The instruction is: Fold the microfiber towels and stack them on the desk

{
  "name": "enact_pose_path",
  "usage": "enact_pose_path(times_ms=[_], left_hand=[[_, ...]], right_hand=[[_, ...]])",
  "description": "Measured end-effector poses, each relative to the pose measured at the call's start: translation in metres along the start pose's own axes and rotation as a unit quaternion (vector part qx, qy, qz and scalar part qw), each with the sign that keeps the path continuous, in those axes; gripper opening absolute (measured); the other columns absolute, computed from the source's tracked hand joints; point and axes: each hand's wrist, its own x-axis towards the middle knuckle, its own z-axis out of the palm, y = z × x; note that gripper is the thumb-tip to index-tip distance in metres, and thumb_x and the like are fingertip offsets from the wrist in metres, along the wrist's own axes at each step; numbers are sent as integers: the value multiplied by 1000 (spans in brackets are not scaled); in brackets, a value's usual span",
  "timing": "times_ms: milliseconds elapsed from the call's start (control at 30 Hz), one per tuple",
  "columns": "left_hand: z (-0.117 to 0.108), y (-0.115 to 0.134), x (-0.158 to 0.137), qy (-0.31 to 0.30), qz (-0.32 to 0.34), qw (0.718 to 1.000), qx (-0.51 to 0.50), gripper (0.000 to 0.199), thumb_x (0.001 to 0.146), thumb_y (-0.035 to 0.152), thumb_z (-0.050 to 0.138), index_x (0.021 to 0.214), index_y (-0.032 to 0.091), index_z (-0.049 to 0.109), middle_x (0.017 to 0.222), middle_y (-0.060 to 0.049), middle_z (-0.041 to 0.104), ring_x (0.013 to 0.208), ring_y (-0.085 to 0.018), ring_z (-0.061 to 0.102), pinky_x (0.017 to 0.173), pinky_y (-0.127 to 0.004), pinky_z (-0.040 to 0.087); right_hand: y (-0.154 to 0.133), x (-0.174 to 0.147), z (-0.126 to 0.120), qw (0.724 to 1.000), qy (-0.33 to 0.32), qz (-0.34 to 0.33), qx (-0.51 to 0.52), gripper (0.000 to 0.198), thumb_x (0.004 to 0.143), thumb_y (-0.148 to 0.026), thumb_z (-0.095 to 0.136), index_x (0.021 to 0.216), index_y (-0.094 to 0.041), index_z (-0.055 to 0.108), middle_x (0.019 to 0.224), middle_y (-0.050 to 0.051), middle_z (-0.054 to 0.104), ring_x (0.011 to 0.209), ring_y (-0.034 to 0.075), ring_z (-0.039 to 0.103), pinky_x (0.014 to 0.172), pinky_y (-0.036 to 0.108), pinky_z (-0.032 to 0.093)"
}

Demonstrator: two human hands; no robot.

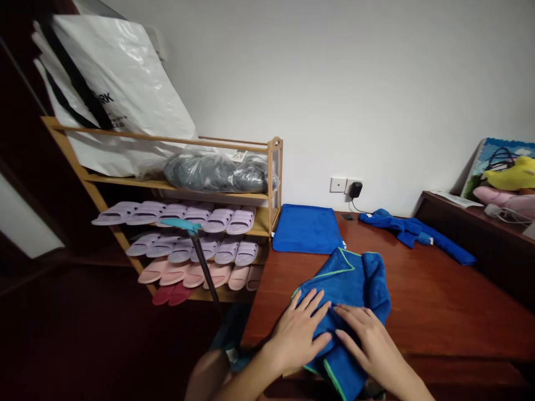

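A blue towel with green edging (343, 278) lies crumpled and partly folded on the brown wooden table (430, 312), its lower end hanging over the front edge. My left hand (298, 326) rests on the towel's left part, fingers spread and palm down. Beside it, my right hand (370, 337) lies on the cloth with its fingers stretched out and thumb apart. Neither hand grips the fabric as far as I can see. Behind the towel sits a neatly folded blue cloth (307, 227). Another blue cloth (401, 227), loosely bunched and long, lies towards the back right.
A wooden shoe rack (273, 184) at left carries purple slippers (204, 217), pink slippers (196, 274), a plastic-wrapped grey bundle (217, 171) and a white bag (125, 78). A blue-topped pole (204, 262) stands before it. A black charger (355, 189) is plugged into the wall; a raised shelf (468, 223) borders the right.
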Motion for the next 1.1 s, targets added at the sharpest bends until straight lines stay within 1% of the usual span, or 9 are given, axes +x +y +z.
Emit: enact_pose_path(times_ms=[167,400,467,567,667,733,833,933,1100], left_hand=[[2,0,-6,21,-9,1000,1,56,93,49,42,144,32,27,151,-2,24,138,-24,20,111,-50,19],[2,-1,-8,39,-6,999,1,55,94,51,38,144,32,27,151,-1,24,138,-25,21,110,-50,20],[3,-2,-8,40,-4,999,1,54,94,51,37,144,31,27,151,-2,25,138,-25,21,110,-50,20],[6,-2,-6,50,-3,999,2,53,94,50,38,143,31,29,150,-1,26,137,-25,22,111,-50,20],[7,-2,-6,51,-6,999,1,53,94,49,40,143,31,30,150,-2,28,137,-26,24,110,-51,21],[8,-1,-9,55,-13,998,2,53,94,49,40,142,31,30,149,-2,29,137,-26,24,110,-51,23],[9,0,-21,72,-28,997,9,54,94,50,41,143,33,28,149,-2,29,136,-26,26,109,-51,26],[12,-2,-39,75,-38,996,27,65,90,46,50,146,33,19,150,-2,26,134,-27,29,108,-49,30],[16,-4,-58,63,-51,995,62,78,85,39,59,147,31,13,151,-5,22,134,-29,30,106,-45,33]], right_hand=[[27,-5,3,998,-25,58,-22,38,94,-45,31,99,-24,62,88,4,65,81,16,60,74,29,45],[116,-60,-26,976,-98,90,-171,30,89,-40,41,111,-28,58,82,-1,67,70,19,62,65,31,45],[127,-72,-30,966,-95,114,-212,25,88,-32,41,101,-27,62,76,-1,66,66,19,62,64,32,45],[122,-75,-29,952,-19,125,-279,27,88,-30,38,86,-23,64,77,4,63,67,20,61,65,34,46],[92,-65,-20,958,91,48,-268,35,89,-40,40,115,-22,58,111,9,60,94,20,60,78,34,48],[67,-55,-12,962,106,-19,-252,47,89,-42,44,132,-24,45,132,7,48,112,18,52,89,31,46],[45,-46,-3,958,78,-78,-264,54,88,-45,46,138,-27,37,139,2,41,119,15,48,91,28,46],[55,-51,0,952,81,-96,-279,58,86,-52,48,136,-26,40,136,1,45,117,18,51,88,30,48],[105,-80,-4,951,75,-83,-289,64,81,-55,52,137,-29,39,137,2,43,119,24,49,91,39,46]])
